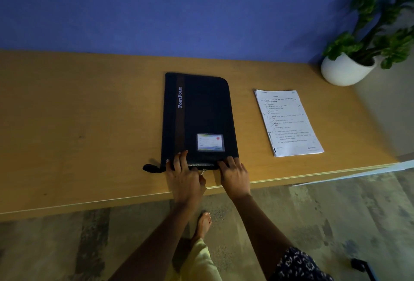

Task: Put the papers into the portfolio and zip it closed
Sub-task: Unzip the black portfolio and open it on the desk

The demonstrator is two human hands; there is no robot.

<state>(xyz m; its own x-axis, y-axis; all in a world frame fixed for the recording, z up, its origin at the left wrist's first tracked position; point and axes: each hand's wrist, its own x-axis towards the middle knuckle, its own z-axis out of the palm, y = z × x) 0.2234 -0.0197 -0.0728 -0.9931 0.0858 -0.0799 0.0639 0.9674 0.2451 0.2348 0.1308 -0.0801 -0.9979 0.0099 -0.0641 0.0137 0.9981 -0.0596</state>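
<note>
A black portfolio point(199, 115) with white "PortFolio" lettering and a card window lies flat on the wooden table point(89, 112), its cover down. A stack of printed papers point(289, 123) rests on the table to its right, apart from it. My left hand point(184, 178) sits at the portfolio's near edge with fingers on the cover, its thumb and finger pinching the small metal zipper pull point(203, 171). My right hand point(234, 174) presses down on the near right corner of the portfolio with spread fingers.
A white pot with a green plant point(349, 68) stands at the table's far right corner. A blue wall runs behind the table. A black strap loop point(151, 168) sticks out from the portfolio's near left corner. My bare foot point(202, 224) is on the floor below.
</note>
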